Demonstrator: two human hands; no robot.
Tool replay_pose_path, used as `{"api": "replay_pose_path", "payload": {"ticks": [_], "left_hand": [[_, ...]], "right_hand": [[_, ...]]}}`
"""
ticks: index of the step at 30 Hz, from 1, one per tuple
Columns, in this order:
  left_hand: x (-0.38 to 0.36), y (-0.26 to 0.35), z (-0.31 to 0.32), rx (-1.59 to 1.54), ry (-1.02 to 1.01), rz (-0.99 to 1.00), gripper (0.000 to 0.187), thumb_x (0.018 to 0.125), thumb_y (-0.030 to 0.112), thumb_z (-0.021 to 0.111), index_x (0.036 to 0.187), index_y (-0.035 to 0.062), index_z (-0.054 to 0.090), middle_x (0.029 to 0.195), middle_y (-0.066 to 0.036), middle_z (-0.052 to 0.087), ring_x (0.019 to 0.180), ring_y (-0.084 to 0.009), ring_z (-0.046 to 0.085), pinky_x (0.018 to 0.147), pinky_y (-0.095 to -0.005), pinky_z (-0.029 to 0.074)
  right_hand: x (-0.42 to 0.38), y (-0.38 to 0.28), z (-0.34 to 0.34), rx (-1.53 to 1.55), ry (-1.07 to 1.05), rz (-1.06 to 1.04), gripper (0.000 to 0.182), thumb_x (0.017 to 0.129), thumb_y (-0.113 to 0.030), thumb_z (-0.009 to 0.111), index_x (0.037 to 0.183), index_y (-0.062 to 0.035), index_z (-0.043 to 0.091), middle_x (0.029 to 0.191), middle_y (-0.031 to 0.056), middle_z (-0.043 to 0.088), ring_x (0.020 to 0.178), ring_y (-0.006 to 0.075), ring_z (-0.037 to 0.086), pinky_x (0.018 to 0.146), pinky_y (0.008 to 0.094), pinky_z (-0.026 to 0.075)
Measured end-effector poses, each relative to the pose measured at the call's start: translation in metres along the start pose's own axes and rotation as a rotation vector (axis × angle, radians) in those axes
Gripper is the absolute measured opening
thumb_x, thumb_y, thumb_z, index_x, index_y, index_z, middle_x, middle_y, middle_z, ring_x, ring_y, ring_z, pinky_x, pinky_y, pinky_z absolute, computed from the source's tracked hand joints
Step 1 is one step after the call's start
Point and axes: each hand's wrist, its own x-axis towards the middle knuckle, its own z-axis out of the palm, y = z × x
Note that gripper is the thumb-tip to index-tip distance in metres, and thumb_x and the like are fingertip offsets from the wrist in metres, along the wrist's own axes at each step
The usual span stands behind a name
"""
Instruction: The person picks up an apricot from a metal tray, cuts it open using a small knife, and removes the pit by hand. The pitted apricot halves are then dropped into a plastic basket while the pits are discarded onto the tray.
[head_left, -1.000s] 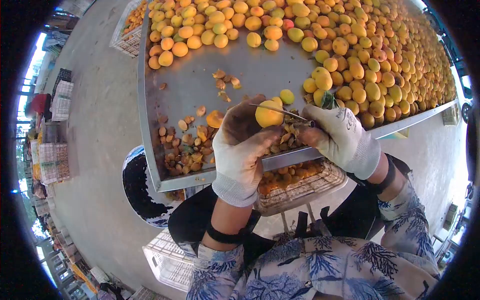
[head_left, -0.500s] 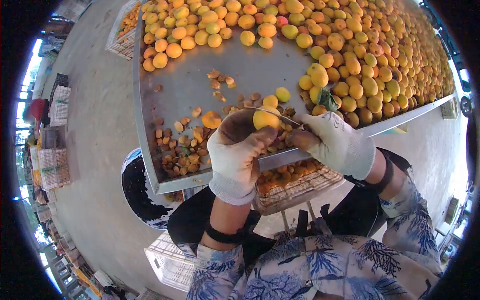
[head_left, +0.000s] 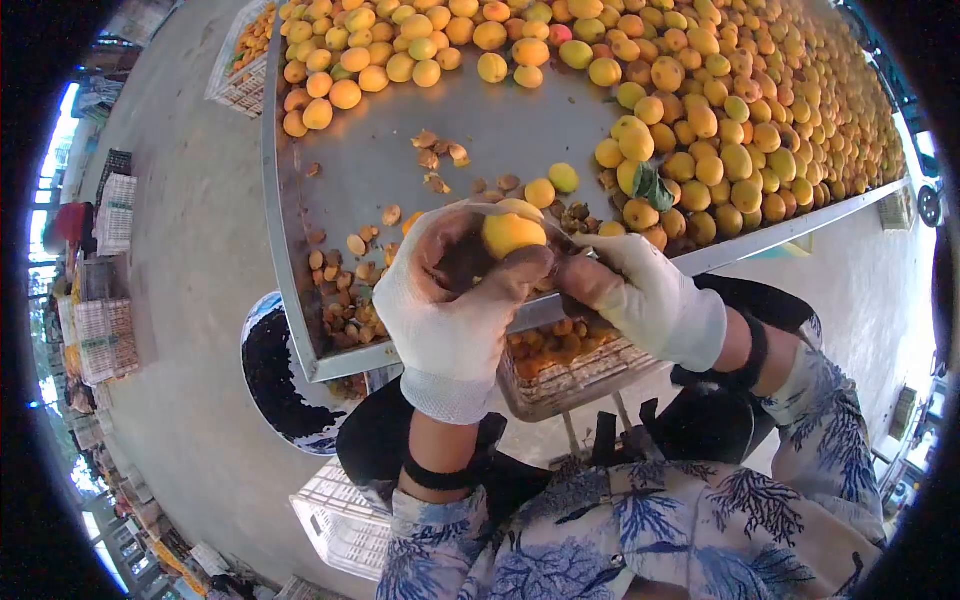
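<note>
A yellow-orange apricot sits in my gloved left hand, pinched between thumb and curled fingers over the near edge of the metal table. My right hand, also gloved, is closed close beside the fruit, fingertips bare and darkened. It grips a thin, blade-like tool, mostly hidden by the fingers now. Brown apricot pits lie on the table left of my left hand. Just beyond my hands are two loose apricots.
A large pile of apricots covers the table's far and right parts, with a green leaf at its near edge. Below the rim, a crate holds orange fruit pieces. A dark-stained round container and white crate stand at left.
My left hand has moved slightly left and nearer with the apricot. My right hand has shifted left beside it. The thin tool's curved strip, seen earlier between the hands, is now mostly hidden.
</note>
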Motion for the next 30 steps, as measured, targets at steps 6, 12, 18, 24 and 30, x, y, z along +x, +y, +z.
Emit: {"api": "replay_pose_path", "payload": {"ticks": [6, 12, 18, 24, 30], "left_hand": [[0.006, -0.006, -0.013, -0.342, -0.073, -0.157, 0.032, 0.069, -0.009, 0.071, 0.100, -0.0083, 0.062, 0.092, -0.014, 0.069, 0.084, -0.0173, 0.066, 0.079, -0.0284, 0.053], [0.002, 0.000, -0.010, -0.152, -0.098, -0.039, 0.026, 0.074, 0.004, 0.068, 0.097, -0.0054, 0.063, 0.089, -0.009, 0.066, 0.079, -0.0158, 0.062, 0.072, -0.0280, 0.049], [0.001, -0.007, -0.009, -0.058, -0.066, 0.075, 0.036, 0.068, -0.011, 0.073, 0.101, -0.0083, 0.062, 0.098, -0.015, 0.069, 0.085, -0.0183, 0.067, 0.074, -0.0288, 0.055], [0.007, -0.002, -0.002, -0.236, -0.039, -0.094, 0.053, 0.062, -0.014, 0.075, 0.111, -0.0058, 0.058, 0.103, -0.014, 0.065, 0.089, -0.0196, 0.066, 0.075, -0.0300, 0.056], [0.010, -0.007, 0.004, -0.543, -0.112, -0.093, 0.076, 0.062, -0.019, 0.067, 0.132, 0.0006, 0.046, 0.110, -0.013, 0.057, 0.098, -0.0210, 0.062, 0.081, -0.0337, 0.056]], "right_hand": [[0.009, -0.001, 0.000, -0.340, 0.090, -0.211, 0.029, 0.094, -0.026, 0.058, 0.102, 0.0020, 0.058, 0.079, 0.0198, 0.063, 0.066, 0.0366, 0.061, 0.058, 0.0371, 0.048], [0.005, -0.008, 0.004, -0.011, 0.003, -0.129, 0.035, 0.094, -0.031, 0.058, 0.105, 0.0017, 0.057, 0.075, 0.0198, 0.063, 0.069, 0.0347, 0.064, 0.063, 0.0382, 0.050], [0.001, -0.019, -0.004, -0.517, 0.093, -0.146, 0.035, 0.091, -0.033, 0.060, 0.105, -0.0015, 0.054, 0.077, 0.0205, 0.064, 0.077, 0.0392, 0.064, 0.060, 0.0454, 0.050], [-0.003, -0.020, -0.011, -0.467, 0.046, -0.096, 0.035, 0.091, -0.030, 0.060, 0.107, 0.0000, 0.054, 0.079, 0.0205, 0.064, 0.075, 0.0383, 0.065, 0.060, 0.0450, 0.050], [-0.002, -0.013, -0.015, -0.404, 0.040, -0.138, 0.036, 0.090, -0.030, 0.062, 0.111, -0.0005, 0.055, 0.078, 0.0193, 0.064, 0.075, 0.0377, 0.065, 0.061, 0.0447, 0.050]]}}
